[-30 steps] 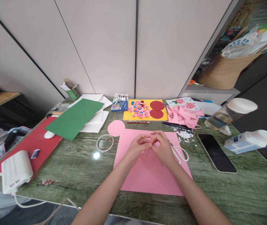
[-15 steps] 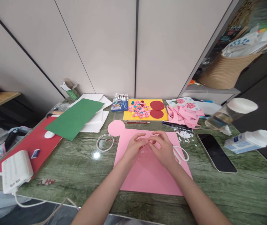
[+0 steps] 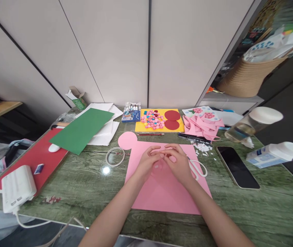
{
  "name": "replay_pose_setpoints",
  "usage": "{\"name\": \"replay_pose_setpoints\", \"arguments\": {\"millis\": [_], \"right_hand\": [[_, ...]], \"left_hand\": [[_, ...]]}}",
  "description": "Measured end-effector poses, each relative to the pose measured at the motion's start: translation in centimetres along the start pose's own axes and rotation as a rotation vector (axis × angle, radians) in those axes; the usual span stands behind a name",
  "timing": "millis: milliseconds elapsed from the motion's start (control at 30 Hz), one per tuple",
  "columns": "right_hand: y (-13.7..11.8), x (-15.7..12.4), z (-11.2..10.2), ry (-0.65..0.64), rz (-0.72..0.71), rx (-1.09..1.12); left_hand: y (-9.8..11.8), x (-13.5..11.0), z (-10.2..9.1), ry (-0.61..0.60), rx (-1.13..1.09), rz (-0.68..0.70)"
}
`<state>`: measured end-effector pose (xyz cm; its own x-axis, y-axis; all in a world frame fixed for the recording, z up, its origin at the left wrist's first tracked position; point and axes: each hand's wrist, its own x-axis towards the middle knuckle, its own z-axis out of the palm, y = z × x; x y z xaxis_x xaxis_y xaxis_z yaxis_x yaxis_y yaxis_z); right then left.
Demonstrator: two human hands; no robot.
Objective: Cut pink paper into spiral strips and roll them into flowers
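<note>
My left hand (image 3: 148, 164) and my right hand (image 3: 178, 163) meet fingertip to fingertip over a large pink paper sheet (image 3: 165, 192) on the green table. Both hands are closed in a pinch on a small pink piece (image 3: 167, 155) held between them; it is too small to make out clearly. White-handled scissors (image 3: 197, 168) lie just right of my right hand, partly under it. A pink paper circle (image 3: 127, 140) lies beyond the sheet's upper left corner.
A white tape ring (image 3: 115, 156) lies left of the sheet. Behind are a yellow sheet (image 3: 139, 128) with small coloured balls and red circles, pink scraps (image 3: 201, 126), markers (image 3: 131, 113), green paper (image 3: 81, 130). A phone (image 3: 237, 167), jar (image 3: 253, 124) and bottle (image 3: 275, 155) stand at right; a white power bank (image 3: 17, 188) left.
My fingertips have shifted slightly as they work the small pink piece; the hands stay in the same place over the pink sheet.
</note>
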<state>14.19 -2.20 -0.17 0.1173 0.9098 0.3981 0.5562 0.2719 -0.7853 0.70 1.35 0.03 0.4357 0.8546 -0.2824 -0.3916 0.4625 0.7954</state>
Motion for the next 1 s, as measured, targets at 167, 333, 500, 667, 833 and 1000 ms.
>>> {"name": "replay_pose_setpoints", "arguments": {"millis": [167, 333, 500, 667, 833, 1000], "right_hand": [[-0.31, 0.11, -0.03, 0.021, 0.059, 0.024], [-0.58, 0.21, -0.02, 0.011, 0.076, 0.046], [-0.63, 0.28, -0.04, -0.006, 0.072, 0.053], [-0.47, 0.31, -0.12, -0.026, 0.053, 0.069], [-0.22, 0.24, -0.14, -0.046, 0.034, 0.086], [0.1, 0.14, 0.02, -0.104, 0.0, 0.086]], "left_hand": [[-0.04, -0.02, 0.08, -0.015, 0.033, -0.01], [-0.24, 0.0, 0.08, -0.052, 0.067, -0.028], [-0.31, -0.06, 0.14, -0.025, 0.056, -0.017], [0.01, 0.07, -0.05, 0.043, 0.02, 0.011], [0.25, 0.22, -0.18, 0.052, 0.019, 0.023], [0.1, 0.31, -0.21, 0.056, 0.051, 0.044]]}}
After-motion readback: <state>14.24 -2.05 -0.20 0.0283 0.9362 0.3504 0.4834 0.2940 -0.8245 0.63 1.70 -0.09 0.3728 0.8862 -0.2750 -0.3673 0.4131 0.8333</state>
